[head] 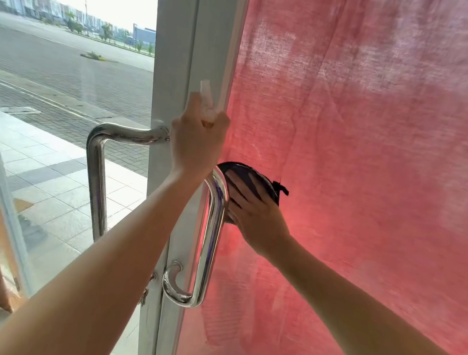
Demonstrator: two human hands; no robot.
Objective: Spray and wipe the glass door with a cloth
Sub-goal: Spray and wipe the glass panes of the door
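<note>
At nine o'clock in our view we see a clear pane (61,93) with a paved street behind it, and before it a chrome pull handle (97,179). Moving right, the white door frame (177,54) stands upright in the middle. Our left hand (196,141) is raised against this frame, its fingers (221,123) curled around a small white spray bottle (206,98), whose top points to twelve o'clock. Just below it, a second chrome handle (212,233) runs down toward six o'clock. Beside that handle our right hand (255,212) presses a dark cloth (252,175) flat on the glass door (374,164), with the fingers spread wide over the cloth. A pink curtain (397,93) hangs behind this glass and fills everything toward three o'clock.
</note>
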